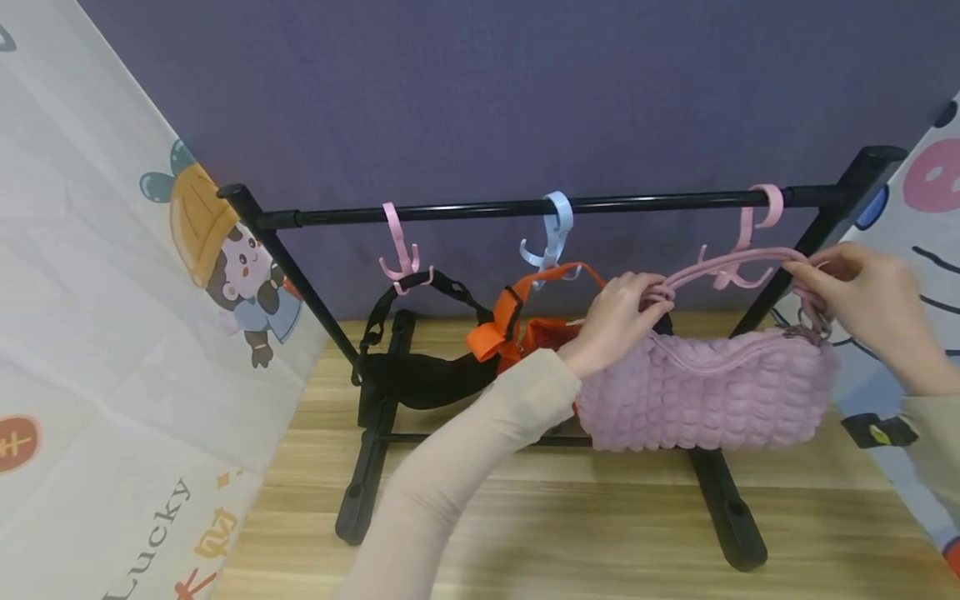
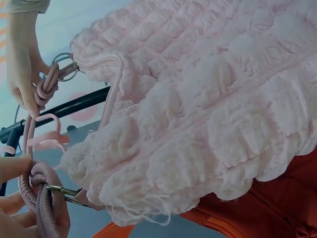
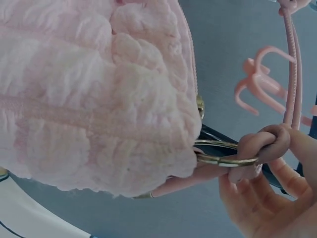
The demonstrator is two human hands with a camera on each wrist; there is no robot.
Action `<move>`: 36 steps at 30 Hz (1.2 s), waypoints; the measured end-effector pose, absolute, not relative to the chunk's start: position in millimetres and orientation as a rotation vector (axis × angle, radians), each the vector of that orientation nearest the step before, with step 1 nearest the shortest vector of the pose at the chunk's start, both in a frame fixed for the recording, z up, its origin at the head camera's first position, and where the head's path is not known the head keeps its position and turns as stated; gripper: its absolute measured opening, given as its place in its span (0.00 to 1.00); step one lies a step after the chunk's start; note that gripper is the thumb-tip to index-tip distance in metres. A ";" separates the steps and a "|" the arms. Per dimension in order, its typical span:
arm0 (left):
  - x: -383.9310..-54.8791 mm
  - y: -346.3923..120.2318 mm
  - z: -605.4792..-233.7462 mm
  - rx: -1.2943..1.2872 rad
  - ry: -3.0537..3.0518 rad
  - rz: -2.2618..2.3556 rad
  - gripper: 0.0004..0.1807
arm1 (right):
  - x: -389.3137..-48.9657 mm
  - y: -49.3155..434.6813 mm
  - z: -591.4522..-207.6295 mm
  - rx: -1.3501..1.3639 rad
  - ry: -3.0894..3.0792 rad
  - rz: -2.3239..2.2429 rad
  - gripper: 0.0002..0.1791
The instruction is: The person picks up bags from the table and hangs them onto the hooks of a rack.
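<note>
A puffy pink handbag (image 1: pixel 708 392) hangs from its strap (image 1: pixel 720 262) between my two hands, in front of the rack's right half. My left hand (image 1: pixel 618 321) grips the strap at its left knot, beside a metal ring seen in the left wrist view. At the other end my right hand (image 1: pixel 873 300) pinches the strap near the right knot (image 3: pixel 262 146), which is looped to a metal ring (image 3: pixel 228 161). Just behind the raised strap, a pink hook (image 1: pixel 742 237) hangs on the black rail (image 1: pixel 480 210); the strap overlaps its lower prongs in the head view.
A black bag (image 1: pixel 427 379) hangs from the left pink hook (image 1: pixel 401 250). An orange bag (image 1: pixel 498 333) hangs at the blue hook (image 1: pixel 555 233), partly hidden by my left hand and the pink bag. The rack's feet (image 1: pixel 727 517) stand on a wooden tabletop (image 1: pixel 600 517).
</note>
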State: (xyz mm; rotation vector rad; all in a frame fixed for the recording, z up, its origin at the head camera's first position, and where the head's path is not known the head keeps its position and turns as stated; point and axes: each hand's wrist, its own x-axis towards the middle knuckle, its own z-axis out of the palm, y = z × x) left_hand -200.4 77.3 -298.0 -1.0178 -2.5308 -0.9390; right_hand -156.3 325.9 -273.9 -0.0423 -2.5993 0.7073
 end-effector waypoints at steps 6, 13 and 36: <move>-204.5 80.4 -300.8 -0.998 -2.560 -0.892 0.17 | -159.7 325.0 -278.2 -0.102 -2.636 0.667 0.23; -205.4 80.2 -306.0 -0.998 -2.593 -0.871 0.18 | -161.5 324.2 -284.5 -0.091 -2.647 0.663 0.23; -202.7 81.6 -320.7 -0.987 -2.648 -0.882 0.18 | -158.9 325.9 -302.8 -0.081 -2.643 0.679 0.22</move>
